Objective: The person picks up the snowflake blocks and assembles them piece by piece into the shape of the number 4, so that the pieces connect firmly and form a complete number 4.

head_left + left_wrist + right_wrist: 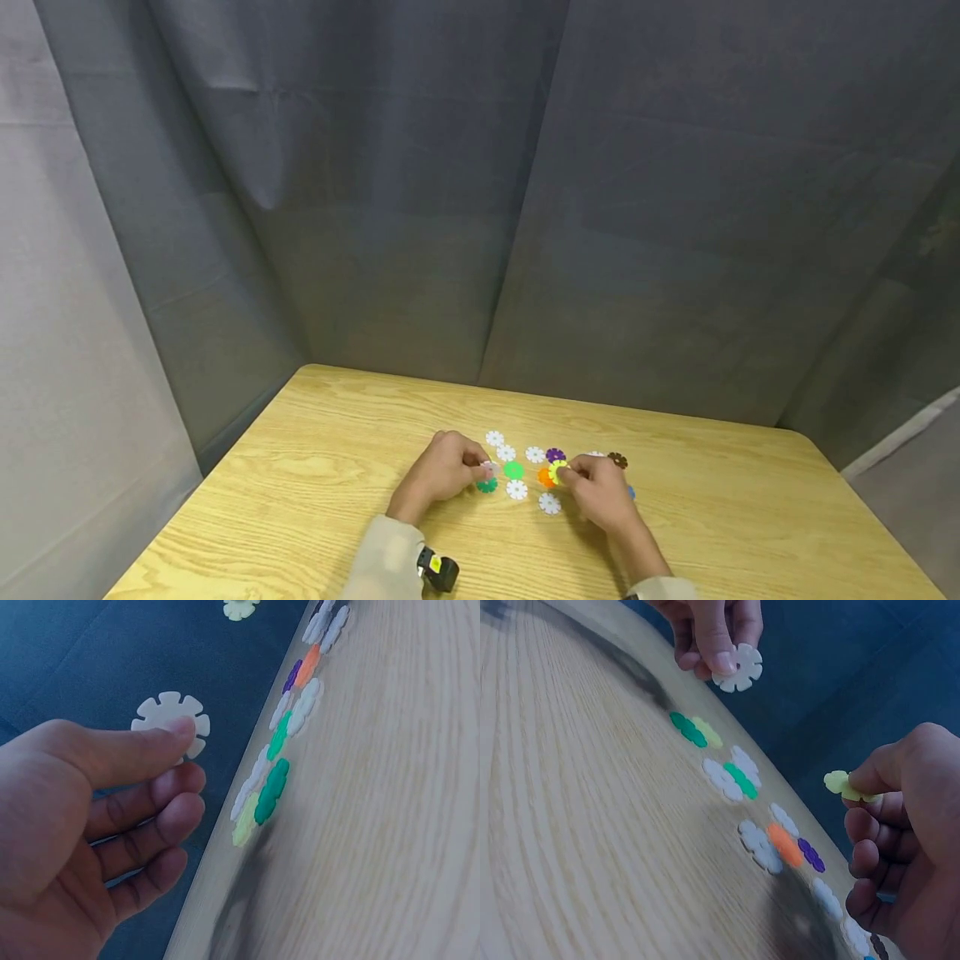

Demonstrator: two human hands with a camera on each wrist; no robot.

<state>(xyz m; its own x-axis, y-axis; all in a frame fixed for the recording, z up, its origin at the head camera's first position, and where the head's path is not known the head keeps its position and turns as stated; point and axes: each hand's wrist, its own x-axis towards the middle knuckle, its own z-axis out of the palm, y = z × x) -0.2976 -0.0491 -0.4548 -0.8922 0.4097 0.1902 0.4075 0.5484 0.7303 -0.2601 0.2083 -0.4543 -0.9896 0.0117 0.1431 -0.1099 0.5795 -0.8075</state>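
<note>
My left hand [448,468] pinches a white notched plastic disc [166,715] between thumb and index finger, held above the table. In my right hand [602,490] a yellow notched disc [841,784] is gripped the same way, also raised. Below the hands, similar flower-like discs lie flat: a dark green one [272,791] and a pale yellow one [244,823] near the left hand, a light green one [513,471] in the middle, and an orange one [784,844] beside a purple one [811,855] near the right. Several white discs [550,503] lie among them.
The wooden table [315,500] has rounded far corners. A brown disc [618,460] and a partly hidden blue disc [632,492] lie by the right hand. Dark grey curtains [420,208] hang behind the table. A black device [438,569] is strapped to the left wrist.
</note>
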